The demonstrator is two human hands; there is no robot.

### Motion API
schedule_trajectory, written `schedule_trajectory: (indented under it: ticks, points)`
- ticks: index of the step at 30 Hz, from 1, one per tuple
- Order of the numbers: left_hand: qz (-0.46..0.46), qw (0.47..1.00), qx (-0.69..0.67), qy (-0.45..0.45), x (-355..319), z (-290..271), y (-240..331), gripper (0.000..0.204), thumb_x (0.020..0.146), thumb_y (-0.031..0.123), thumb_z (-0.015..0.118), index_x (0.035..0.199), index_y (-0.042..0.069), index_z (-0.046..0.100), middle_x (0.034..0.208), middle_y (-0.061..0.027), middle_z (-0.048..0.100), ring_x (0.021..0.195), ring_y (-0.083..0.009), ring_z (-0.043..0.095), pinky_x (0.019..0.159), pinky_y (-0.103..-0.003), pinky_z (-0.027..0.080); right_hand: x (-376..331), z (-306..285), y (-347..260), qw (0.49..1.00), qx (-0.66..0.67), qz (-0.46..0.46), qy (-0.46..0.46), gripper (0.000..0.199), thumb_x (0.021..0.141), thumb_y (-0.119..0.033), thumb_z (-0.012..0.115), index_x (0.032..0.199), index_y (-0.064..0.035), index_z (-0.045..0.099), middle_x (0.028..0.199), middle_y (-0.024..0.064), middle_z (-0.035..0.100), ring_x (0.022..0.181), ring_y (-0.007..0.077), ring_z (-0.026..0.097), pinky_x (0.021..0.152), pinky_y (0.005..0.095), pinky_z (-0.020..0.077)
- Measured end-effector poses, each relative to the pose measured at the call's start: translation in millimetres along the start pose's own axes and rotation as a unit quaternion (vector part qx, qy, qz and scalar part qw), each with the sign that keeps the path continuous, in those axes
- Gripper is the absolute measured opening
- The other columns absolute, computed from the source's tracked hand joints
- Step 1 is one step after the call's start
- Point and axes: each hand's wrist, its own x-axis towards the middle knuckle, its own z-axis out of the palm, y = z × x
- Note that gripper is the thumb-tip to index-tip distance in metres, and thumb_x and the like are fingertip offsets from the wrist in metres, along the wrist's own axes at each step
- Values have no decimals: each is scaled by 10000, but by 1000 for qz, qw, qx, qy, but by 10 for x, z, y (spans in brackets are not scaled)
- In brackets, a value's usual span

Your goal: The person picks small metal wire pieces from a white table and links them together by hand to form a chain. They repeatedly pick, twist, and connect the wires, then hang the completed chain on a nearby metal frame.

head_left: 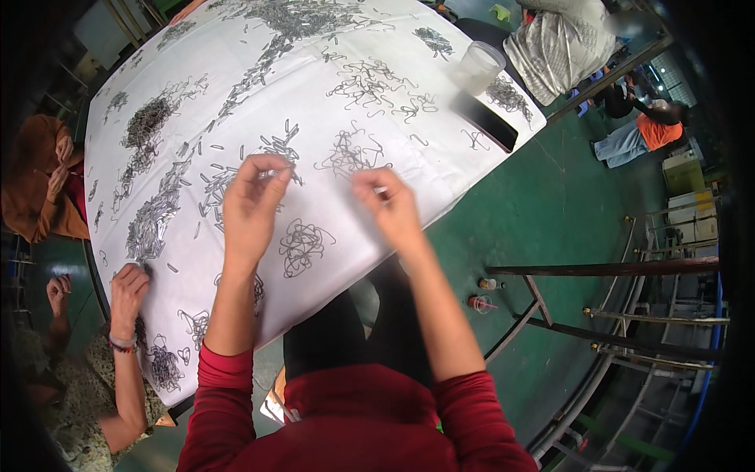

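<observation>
Presently both of the person's hands are raised just above the white table cover [330, 47], fingers pinched. The left hand [250, 206] has thumb and fingertips drawn together at its top, clamped on a small metal piece [266, 175] that shows only as a pale sliver; its shape cannot be made out. The right hand [391, 206] is likewise pinched, closed on a thin wire piece [378, 189] poking out toward the left hand. The two hands are near but apart, each holding its own piece, apparently so the parts can be brought together at eye level.

Directly below and between them lies a loose tangle of wire hooks [302, 245], within easy reach. Further tangles [370, 79] are scattered up the table, while straighter, denser pieces sit in long heaps [153, 212] on the left, suggesting sorted stock kept apart. A clear plastic cup [478, 67] and a dark phone [487, 122] sit near the far right edge, clear of the work. A co-worker's hand [127, 285] rests on the table's left edge beside a heap.
</observation>
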Motion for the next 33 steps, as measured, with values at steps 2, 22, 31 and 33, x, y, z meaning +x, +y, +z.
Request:
schedule_trajectory:
  ticks: [2, 22, 31, 33]
  points:
    - [22, 1000, 1, 8, 53, -72, -33, 80, 905, 28, 596, 983, 16, 585, 971, -3, 593, 851, -67, 521, 754, -211, 425, 277, -328, 178, 993, -117, 9, 22, 120, 835, -53, 638, 943, -17, 674, 897, 117, 655, 827, 223, 617, 761, 320, 492]
    - [20, 999, -28, -25, -252, 70, -97, 82, 869, 18, 628, 947, 26, 604, 935, -20, 618, 849, -91, 557, 756, -243, 442, 164, -327, -16, 960, 139, 238, -41, 238, 781, -76, 747, 984, -18, 638, 805, 38, 667, 705, 87, 593, 644, 211, 425]
    - [9, 996, -86, -31, -441, 210, -70, 94, 855, 46, 650, 948, 39, 633, 919, -5, 648, 879, -86, 587, 763, -259, 451, -243, -76, -758, 919, 311, 233, -70, 234, 809, -86, 734, 1004, 3, 641, 866, 71, 681, 808, 149, 662, 646, 223, 479]
    - [20, 996, -81, -26, -463, 216, -59, 89, 857, 46, 646, 945, 37, 633, 919, -7, 650, 866, -90, 590, 759, -259, 454, -295, -49, -875, 928, 291, 224, -61, 211, 809, -92, 738, 976, 0, 650, 853, 64, 677, 775, 133, 643, 644, 221, 470]
